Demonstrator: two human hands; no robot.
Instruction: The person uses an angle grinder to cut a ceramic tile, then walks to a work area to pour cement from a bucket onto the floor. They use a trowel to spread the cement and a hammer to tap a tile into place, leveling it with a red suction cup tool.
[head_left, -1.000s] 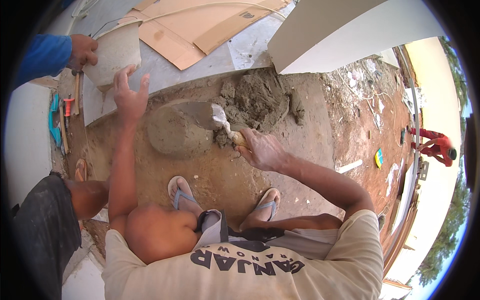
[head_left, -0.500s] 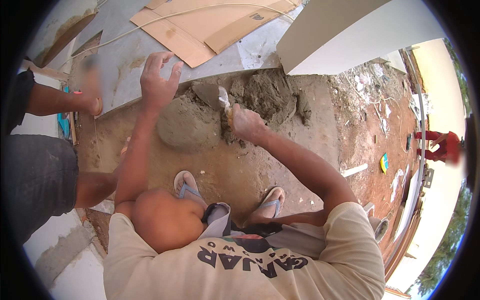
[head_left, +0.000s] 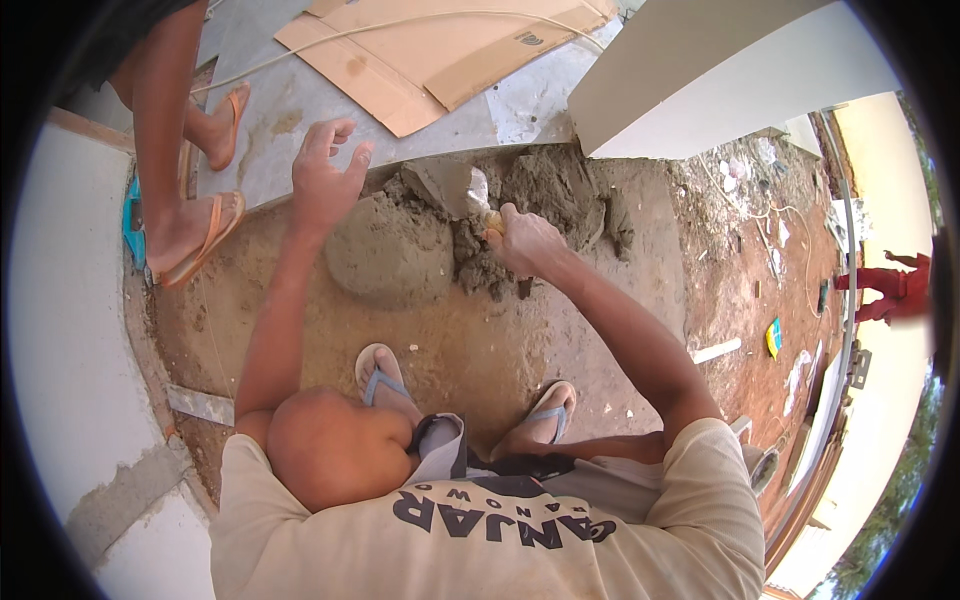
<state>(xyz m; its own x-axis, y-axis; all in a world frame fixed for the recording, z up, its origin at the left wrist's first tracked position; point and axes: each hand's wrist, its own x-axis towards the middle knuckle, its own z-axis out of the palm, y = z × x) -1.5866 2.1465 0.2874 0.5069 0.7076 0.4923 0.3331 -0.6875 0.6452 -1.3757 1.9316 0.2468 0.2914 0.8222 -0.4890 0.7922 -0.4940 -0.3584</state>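
Note:
My right hand point(head_left: 527, 243) grips the handle of a trowel point(head_left: 478, 187), its blade lying against wet grey mortar. The mortar heap point(head_left: 545, 195) rises behind and to the right of the blade. A smoother, rounded mound of mortar point(head_left: 388, 255) spreads to the left, nearer to me. My left hand point(head_left: 330, 175) hovers empty over the mound's far left side, beside the grey slab point(head_left: 262, 135), its fingers apart and slightly curled.
Cardboard point(head_left: 370, 75) and a thin hose point(head_left: 400, 20) lie on the slab. Another person's sandalled foot point(head_left: 195, 240) stands at left, by a white wall point(head_left: 70, 330). A pale panel point(head_left: 720, 90) juts in at upper right. Someone in red point(head_left: 890, 290) is far right, past scattered debris.
The other person at left has stepped away from beside me toward the slab. My right hand and trowel have shifted slightly; my left hand stays raised. The person in red has changed pose.

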